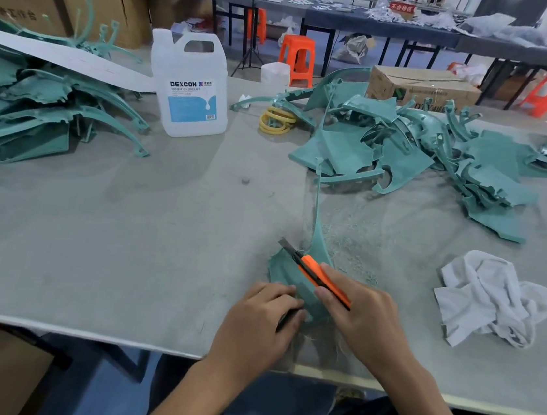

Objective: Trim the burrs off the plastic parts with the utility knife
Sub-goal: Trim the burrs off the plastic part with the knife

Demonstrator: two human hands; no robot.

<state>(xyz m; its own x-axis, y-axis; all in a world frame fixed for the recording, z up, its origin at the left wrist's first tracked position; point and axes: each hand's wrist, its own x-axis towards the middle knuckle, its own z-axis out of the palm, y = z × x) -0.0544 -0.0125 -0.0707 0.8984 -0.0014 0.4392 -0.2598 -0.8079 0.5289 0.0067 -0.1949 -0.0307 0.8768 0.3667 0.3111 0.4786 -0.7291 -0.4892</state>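
Grey table point(125, 241) carries everything, with the work kept at its near edge so both arms reach easily. Teal plastic lies in a left pile point(37, 112) and a right pile point(425, 149), well apart. That probably keeps trimmed and untrimmed stock separate, though I cannot tell which is which. A jug point(189, 95) stands between them at the back, clear of the work. A cloth point(490, 300) lies crumpled to the right, near enough for wiping.

One part point(280, 269) lies flat on the table under the hands, its thin arm curving away toward the right pile. The left hand point(259, 318) grips its near edge, fingers curled together over the plastic, likely to stop it sliding under the cut. The right hand point(365, 316) holds the knife point(318, 277), with fingers and thumb wrapped round the orange handle. The blade point(286, 244) points away from the body at the part's far-left edge, a safe line for a slip.

Shavings point(352, 247) litter the table just beyond. Nothing blocks the stroke, but the left fingertips sit near the knife.
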